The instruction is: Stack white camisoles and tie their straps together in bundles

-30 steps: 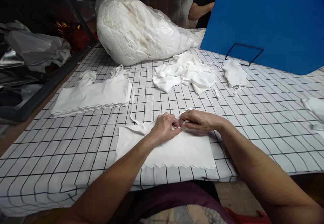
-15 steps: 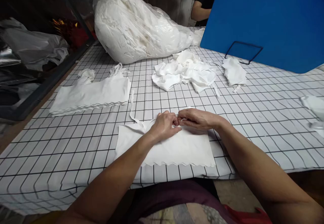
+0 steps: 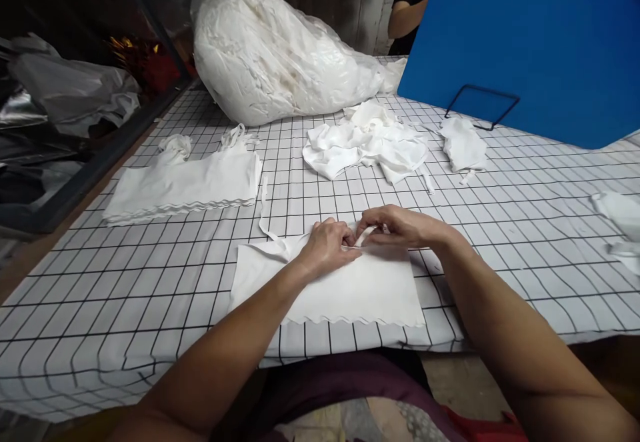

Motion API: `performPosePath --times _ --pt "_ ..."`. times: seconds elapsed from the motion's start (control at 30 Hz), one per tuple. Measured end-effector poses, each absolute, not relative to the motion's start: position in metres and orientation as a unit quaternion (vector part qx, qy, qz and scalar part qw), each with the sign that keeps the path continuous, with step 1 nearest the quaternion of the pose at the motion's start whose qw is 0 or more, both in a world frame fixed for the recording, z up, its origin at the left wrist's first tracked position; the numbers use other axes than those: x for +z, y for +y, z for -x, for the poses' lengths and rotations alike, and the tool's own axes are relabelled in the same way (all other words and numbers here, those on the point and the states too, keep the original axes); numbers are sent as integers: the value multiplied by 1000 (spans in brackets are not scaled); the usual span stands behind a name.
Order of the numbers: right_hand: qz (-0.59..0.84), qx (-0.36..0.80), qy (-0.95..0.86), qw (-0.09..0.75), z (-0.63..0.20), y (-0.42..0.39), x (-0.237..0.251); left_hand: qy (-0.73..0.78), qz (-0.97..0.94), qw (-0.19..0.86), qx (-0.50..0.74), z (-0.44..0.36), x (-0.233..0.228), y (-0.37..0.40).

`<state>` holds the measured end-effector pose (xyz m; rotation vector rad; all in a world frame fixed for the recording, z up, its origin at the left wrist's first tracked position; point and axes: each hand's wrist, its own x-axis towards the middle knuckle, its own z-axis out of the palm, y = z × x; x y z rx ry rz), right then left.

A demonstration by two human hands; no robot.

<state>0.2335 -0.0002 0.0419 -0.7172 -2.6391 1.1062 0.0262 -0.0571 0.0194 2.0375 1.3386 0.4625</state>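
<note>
A white cloth piece (image 3: 350, 289) with a wavy lower edge lies flat before me, close to the table's front edge. My left hand (image 3: 327, 245) rests on its upper edge, fingers curled and pressed on the fabric; the fingertips are partly hidden. Just right of it, my right hand (image 3: 395, 225) pinches a narrow white strap (image 3: 366, 235) that rises from the same edge. Another thin strap (image 3: 265, 212) trails off the cloth's upper left onto the table.
Left of centre lies a neat stack of white cloth pieces (image 3: 185, 185). Crumpled white pieces (image 3: 367, 142) lie further back, before a large plastic bag (image 3: 285, 55) of white fabric. A blue board (image 3: 520, 42) stands back right; another person's arm (image 3: 405, 19) shows behind it.
My right hand has lifted slightly and turned, and the strap between its fingers now shows. My left hand stays in place on the cloth. The view has shifted slightly.
</note>
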Motion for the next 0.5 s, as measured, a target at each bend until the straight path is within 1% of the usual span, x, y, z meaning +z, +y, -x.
performPosePath --times 0.03,0.1,0.17,0.23,0.3,0.37,0.43,0.5 --pt "258 356 -892 111 -238 2 45 507 -779 318 185 -26 16 -58" --pt "305 291 -890 177 -246 8 46 504 -789 283 208 -26 9 -59" --pt "355 219 -871 261 -251 14 40 505 -801 218 237 -28 3 -61" --pt "388 186 -838 335 -251 22 31 487 -818 140 272 -31 1 -64" --pt "415 200 -802 381 -250 32 22 437 -842 77 308 -35 2 -68" --pt "456 244 -759 395 -249 42 19 362 -870 44 331 -40 3 -73" --pt "500 310 -714 381 -248 53 21 296 -898 40 324 -43 4 -77" --pt "529 385 -672 348 -246 65 26 262 -922 53 280 -45 3 -80"
